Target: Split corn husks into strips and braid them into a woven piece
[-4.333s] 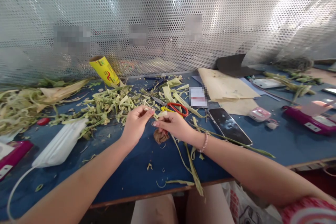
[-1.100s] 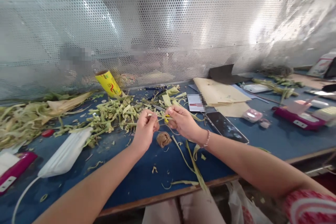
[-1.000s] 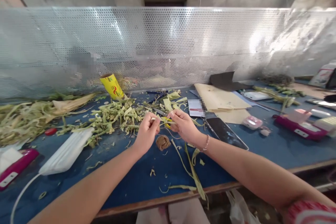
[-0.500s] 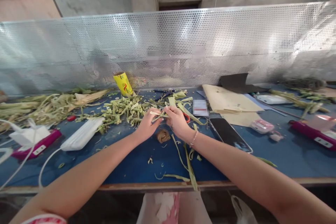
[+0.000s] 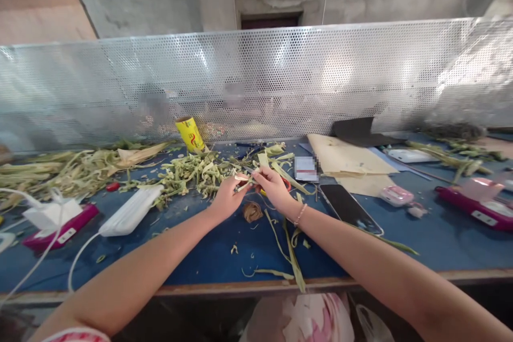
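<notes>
My left hand (image 5: 227, 197) is closed on a pale plant strip (image 5: 241, 187), which looks like a piece of corn husk. Close against it, my right hand (image 5: 276, 188) is closed around scissors with red and yellow handles (image 5: 287, 184); a grey blade shows by its fingertips, and the palm hides most of the tool. A brown coiled ball (image 5: 252, 212) lies on the blue table just below both hands. Behind them spreads a heap of curled green husk scraps (image 5: 192, 172). Long husk strips (image 5: 294, 259) lie near the front edge.
Longer husks (image 5: 80, 168) cover the back left. A white power bank-like block (image 5: 131, 210) and purple power strip (image 5: 60, 227) sit left. Right are a phone (image 5: 350, 208), brown paper (image 5: 348, 157) and pink case (image 5: 396, 195). A yellow tube (image 5: 190, 134) stands before the perforated metal screen (image 5: 248, 75).
The camera view has shifted slightly, so the scene sits lower. Both hands stay together; the right has turned a little, and a yellow part of the scissors now shows beneath it.
</notes>
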Tool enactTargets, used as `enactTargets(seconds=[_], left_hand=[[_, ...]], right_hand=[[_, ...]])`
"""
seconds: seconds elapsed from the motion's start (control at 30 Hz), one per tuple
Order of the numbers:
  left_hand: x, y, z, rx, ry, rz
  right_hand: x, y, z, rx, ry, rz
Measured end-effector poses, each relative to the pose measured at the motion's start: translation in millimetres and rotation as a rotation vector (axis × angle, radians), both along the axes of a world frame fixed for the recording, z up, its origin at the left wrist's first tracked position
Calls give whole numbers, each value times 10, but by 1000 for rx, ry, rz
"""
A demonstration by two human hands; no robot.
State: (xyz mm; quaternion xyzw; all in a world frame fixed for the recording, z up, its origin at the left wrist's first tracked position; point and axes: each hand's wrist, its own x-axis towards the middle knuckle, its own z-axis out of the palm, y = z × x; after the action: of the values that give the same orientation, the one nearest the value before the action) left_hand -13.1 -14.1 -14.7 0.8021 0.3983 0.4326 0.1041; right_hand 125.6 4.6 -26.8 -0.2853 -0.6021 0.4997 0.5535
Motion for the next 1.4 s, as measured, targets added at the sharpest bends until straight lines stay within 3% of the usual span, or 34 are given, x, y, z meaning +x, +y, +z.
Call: enactTargets(seconds=[0.23, 0.4, 0.5, 0.57, 0.73, 0.87, 1.13, 1.4], left_hand=[[-25, 89, -20, 43, -107, 37], [13, 104, -42, -281, -317, 19], [36, 98, -63, -524, -547, -52], [40, 102, -73, -582, -653, -35], [54, 95, -55, -392, -440, 132], [96, 34, -7, -258, -320, 244], [156, -72, 78, -201, -346, 210], [164, 19, 13, -241, -444, 183]], right_hand=[[7, 75, 74, 152, -271, -146], [34, 149, 128, 337, -518, -324], [8, 163, 59, 439, -560, -338], [-10, 150, 10, 481, -584, -285], [-17, 95, -34, 490, -595, -289], [-26, 74, -28, 442, -482, -309], [-63, 52, -1, 224, -255, -250], [-74, 23, 44, 164, -188, -251]])
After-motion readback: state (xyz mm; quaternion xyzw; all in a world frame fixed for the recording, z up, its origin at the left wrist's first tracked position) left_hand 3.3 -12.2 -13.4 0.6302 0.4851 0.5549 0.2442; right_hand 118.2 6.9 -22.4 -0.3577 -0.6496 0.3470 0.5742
